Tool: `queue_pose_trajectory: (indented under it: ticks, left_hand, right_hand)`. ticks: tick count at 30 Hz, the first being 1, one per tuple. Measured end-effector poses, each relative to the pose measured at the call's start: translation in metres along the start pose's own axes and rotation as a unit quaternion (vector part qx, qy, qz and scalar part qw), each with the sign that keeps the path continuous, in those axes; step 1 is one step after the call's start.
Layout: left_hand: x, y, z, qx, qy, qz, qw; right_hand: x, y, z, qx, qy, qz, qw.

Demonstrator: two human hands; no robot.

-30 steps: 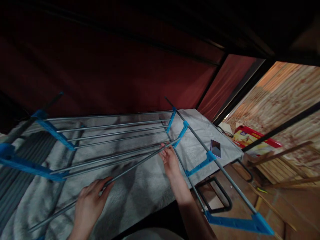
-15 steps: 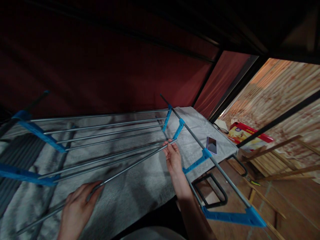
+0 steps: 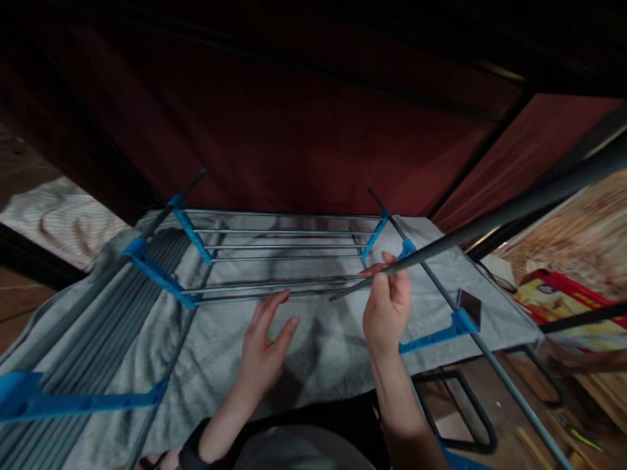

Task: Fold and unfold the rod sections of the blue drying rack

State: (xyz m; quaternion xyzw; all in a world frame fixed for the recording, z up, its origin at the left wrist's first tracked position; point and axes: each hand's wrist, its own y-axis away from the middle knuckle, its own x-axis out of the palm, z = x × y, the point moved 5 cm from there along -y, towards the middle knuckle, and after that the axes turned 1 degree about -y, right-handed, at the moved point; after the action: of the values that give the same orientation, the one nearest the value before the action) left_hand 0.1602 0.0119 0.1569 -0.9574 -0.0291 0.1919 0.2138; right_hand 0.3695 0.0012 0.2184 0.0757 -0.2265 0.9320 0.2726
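Observation:
A drying rack [image 3: 274, 247] of grey metal rods and blue plastic brackets lies on a grey towel-covered surface [image 3: 318, 352]. My right hand [image 3: 388, 304] is closed around a loose grey rod [image 3: 470, 230], which runs up and to the right past the rack's right blue bracket [image 3: 406, 250]. The rod's near tip points down-left toward the middle rods. My left hand [image 3: 264, 343] is open with fingers spread, hovering over the towel just in front of the rack's near rods, holding nothing.
A dark phone [image 3: 470, 307] rests on the towel's right edge. Several spare grey rods [image 3: 63, 365] lie at the left. A red and yellow box [image 3: 558, 297] sits on the floor at right, with a black metal frame [image 3: 460, 405] below the surface's edge. A dark red wall [image 3: 294, 130] stands behind.
My left hand let go of the rod and opened near the rack's middle. My right hand lifted the rod, which now points up to the right. The view swung left.

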Motion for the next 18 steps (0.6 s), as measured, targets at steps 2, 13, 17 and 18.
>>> queue_pose_trajectory:
  ticks: [2,13,17,18]
  left_hand:
    - [-0.015,-0.002,0.003,-0.03,0.029,-0.037,0.998]
    - [-0.048,0.006,0.036,-0.2,0.221,-0.216,0.93]
    - [-0.059,0.015,0.05,-0.214,0.277,-0.271,0.897]
    - [-0.062,0.017,0.052,-0.215,0.283,-0.283,0.891]
  right_hand:
    - [-0.013,-0.018,0.007,-0.067,0.036,-0.044,0.996]
    - [0.008,0.044,-0.078,-0.144,0.304,0.241,0.911]
    - [0.0,0.059,-0.102,-0.2,0.378,0.279,0.86]
    - [-0.001,0.06,-0.104,-0.212,0.389,0.289,0.849]
